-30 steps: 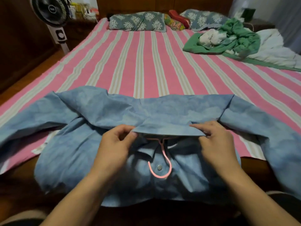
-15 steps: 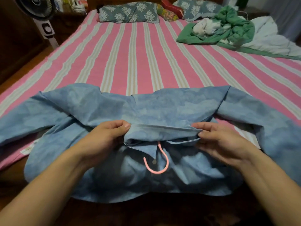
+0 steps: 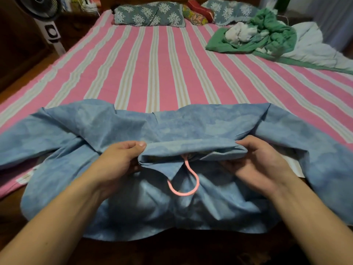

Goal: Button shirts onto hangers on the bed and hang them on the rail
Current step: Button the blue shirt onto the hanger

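Note:
A light blue shirt [image 3: 191, 127] lies spread across the near edge of the pink striped bed [image 3: 156, 69], sleeves out to both sides. A pink hanger hook [image 3: 188, 180] sticks out from under its collar toward me; the rest of the hanger is hidden inside the shirt. My left hand [image 3: 118, 161] grips the left end of the folded collar. My right hand [image 3: 261, 163] grips the collar's right end, fingers curled under the fabric.
A heap of green and white clothes [image 3: 263, 35] and a pale blanket [image 3: 313, 48] lie at the far right of the bed. Patterned pillows [image 3: 149, 14] line the headboard. A standing fan [image 3: 47, 25] is on the floor at the far left.
Both hands have folded the collar down and shifted slightly outward along it. The button that showed inside the hook's loop is out of sight.

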Demonstrator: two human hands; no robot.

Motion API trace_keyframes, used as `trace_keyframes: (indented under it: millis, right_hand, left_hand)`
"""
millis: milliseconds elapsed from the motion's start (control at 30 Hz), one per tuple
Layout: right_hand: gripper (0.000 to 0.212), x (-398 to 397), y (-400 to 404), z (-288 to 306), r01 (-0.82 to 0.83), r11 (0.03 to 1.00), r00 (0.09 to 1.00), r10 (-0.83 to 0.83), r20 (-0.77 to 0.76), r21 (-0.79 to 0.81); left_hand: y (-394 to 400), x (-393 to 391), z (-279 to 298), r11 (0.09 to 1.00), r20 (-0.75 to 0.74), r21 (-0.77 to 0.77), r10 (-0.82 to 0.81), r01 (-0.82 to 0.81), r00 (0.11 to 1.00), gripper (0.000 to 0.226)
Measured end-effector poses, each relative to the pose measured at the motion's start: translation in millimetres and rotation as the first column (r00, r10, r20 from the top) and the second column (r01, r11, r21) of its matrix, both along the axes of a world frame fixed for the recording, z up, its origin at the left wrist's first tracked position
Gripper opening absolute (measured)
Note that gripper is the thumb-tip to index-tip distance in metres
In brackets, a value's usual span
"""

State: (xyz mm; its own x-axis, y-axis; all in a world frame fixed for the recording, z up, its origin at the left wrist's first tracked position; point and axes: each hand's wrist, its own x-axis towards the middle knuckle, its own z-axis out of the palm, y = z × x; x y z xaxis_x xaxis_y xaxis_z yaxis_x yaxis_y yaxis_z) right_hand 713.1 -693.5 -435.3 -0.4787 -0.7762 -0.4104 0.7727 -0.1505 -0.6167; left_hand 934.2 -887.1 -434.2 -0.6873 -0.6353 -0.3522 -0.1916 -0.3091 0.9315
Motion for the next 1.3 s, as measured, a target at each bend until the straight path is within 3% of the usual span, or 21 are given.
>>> trace_keyframes:
  millis: [67, 133, 233, 400, 467, 533, 667, 800, 867, 1000, 1067, 1200, 1300]
  right_hand:
    - [0.046, -1, -1, 0, -0.024, 0.999, 1.000, 0.024, -0.003, -0.029]
    - [0.032, 2, 0, 1, -0.061, 0.997, 0.985, 0.068, -0.157, 0.051]
    - [0.019, 10, 6, 1, -0.035, 0.921, 0.857, 0.227, -0.462, 0.388]
    - [0.010, 15, 14, 6, 0.056, 0.759, 0.658, 0.461, -0.595, 0.649]
    - [0.015, 15, 16, 7, 0.064, 0.718, 0.590, 0.534, -0.606, 0.694]
    - [0.014, 14, 17, 8, 0.093, 0.779, 0.612, 0.447, -0.653, 0.620]
    - [0.017, 10, 14, 6, 0.123, 0.948, 0.736, 0.111, -0.668, 0.292]
    - [0.032, 12, 9, -1, 0.063, 0.992, 0.842, 0.005, -0.539, 0.108]
    - [0.040, 12, 6, -3, 0.052, 0.997, 0.873, -0.019, -0.487, 0.053]
    - [0.038, 8, -2, 4, 0.035, 0.999, 0.955, -0.041, -0.294, -0.026]
    - [0.037, 4, -6, 7, 0.045, 0.998, 0.975, -0.051, -0.216, -0.036]
    - [0.026, 6, -8, 7, -0.005, 0.999, 0.971, 0.013, -0.240, 0.035]
    - [0.019, 12, -5, 2, 0.033, 0.995, 0.935, 0.002, -0.355, 0.092]
  left_hand:
    - [-4, 1, 0, 1.000, -0.012, -0.024, -0.011, 0.011, 1.000, 0.027]
    - [-2, 3, -1, 1.000, -0.014, -0.016, -0.009, 0.009, 1.000, 0.029]
    - [0, 5, -8, 0.998, -0.030, 0.060, 0.036, -0.034, 0.999, 0.020]
    - [6, 5, -6, 0.987, -0.051, 0.133, 0.101, -0.094, 0.994, 0.012]
    - [9, 5, -5, 0.988, -0.055, 0.112, 0.115, -0.108, 0.992, 0.013]
    - [10, 6, -4, 0.992, -0.060, 0.088, 0.101, -0.096, 0.993, 0.013]
    - [11, 11, -1, 0.995, -0.066, 0.090, 0.039, -0.033, 0.997, 0.013]
    - [11, 14, -4, 0.999, 0.092, -0.012, 0.051, -0.051, 0.994, 0.009]
    - [12, 14, -5, 0.997, 0.089, -0.049, 0.065, -0.060, 0.994, 0.012]
    - [5, 12, -3, 0.979, -0.013, -0.087, 0.185, -0.186, 0.983, 0.015]
    - [-1, 10, -4, 0.973, -0.053, -0.033, 0.227, -0.229, 0.972, 0.012]
    - [3, 11, -11, 0.975, -0.086, 0.163, 0.170, -0.155, 0.982, 0.017]
    - [17, 12, -12, 0.970, -0.086, 0.209, 0.145, -0.125, 0.986, 0.034]
